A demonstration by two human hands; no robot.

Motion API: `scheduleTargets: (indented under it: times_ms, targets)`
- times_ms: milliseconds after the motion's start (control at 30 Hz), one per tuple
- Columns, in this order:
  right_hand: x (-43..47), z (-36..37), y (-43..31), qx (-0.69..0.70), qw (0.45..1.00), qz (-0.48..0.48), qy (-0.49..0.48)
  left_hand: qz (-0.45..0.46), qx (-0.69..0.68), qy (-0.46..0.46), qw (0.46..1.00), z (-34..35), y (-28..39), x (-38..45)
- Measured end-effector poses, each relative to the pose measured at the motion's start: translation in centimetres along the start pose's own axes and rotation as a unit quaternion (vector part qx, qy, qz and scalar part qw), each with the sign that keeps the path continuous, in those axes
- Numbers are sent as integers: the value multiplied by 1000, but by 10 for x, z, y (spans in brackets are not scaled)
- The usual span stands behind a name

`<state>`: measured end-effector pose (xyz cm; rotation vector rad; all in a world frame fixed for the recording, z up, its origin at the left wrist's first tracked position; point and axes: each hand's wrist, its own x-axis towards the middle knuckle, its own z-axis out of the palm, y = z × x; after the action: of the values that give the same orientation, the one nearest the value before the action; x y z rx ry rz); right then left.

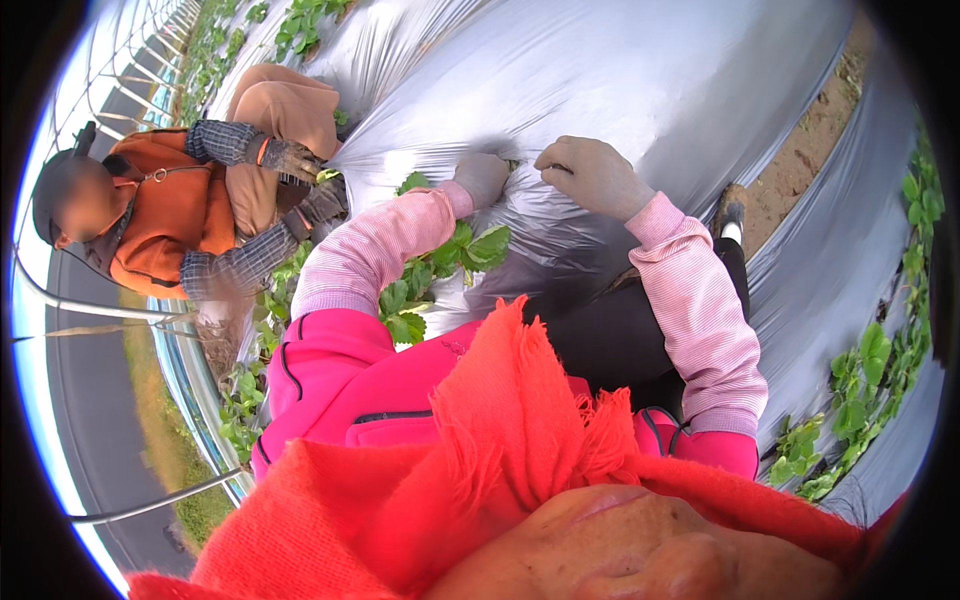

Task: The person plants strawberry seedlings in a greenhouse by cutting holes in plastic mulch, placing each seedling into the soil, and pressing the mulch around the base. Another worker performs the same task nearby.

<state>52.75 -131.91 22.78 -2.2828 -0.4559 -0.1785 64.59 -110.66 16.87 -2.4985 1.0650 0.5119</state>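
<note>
Silvery plastic mulch film covers the bed before me, drawn into creases around my hands. My left hand, in a grey glove, is down at the film beside a small dark opening with a bit of green; its fingertips are hidden, so I cannot tell what it grips. To its right my right hand, also gloved, hovers over the film with fingers curled and slightly apart, with nothing seen in it. Strawberry plants with toothed green leaves stand beside and below my left forearm.
At the left a co-worker in an orange vest crouches, gloved hands at the film's edge and a leaf. A bare soil furrow runs at the right, with a shoe beside it. More plants grow lower right. Metal hoops curve along the left.
</note>
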Motion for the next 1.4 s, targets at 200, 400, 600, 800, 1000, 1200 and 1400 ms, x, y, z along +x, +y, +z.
scheduleTargets:
  times_ms: [200,400,600,800,1000,1200,1400]
  targets:
    - [-20,-9,0,21,999,41,-6,-16,5,-28,999,-7,5,-3]
    - [-23,-8,5,29,999,-6,16,0,55,-53,997,-11,5,-4]
    - [-29,-9,5,31,999,-13,19,-1,36,-68,997,-12,3,-2]
    - [-39,-10,2,18,1000,8,1,-42,-23,-50,998,-6,5,-3]
    - [-42,-10,4,28,1000,9,9,-20,-57,-34,998,-3,-4,-3]
    - [-37,-5,6,30,999,25,-3,-10,-119,38,992,4,-8,-10]
    - [-29,-3,11,51,997,50,-26,135,-457,37,878,-8,-57,-39]
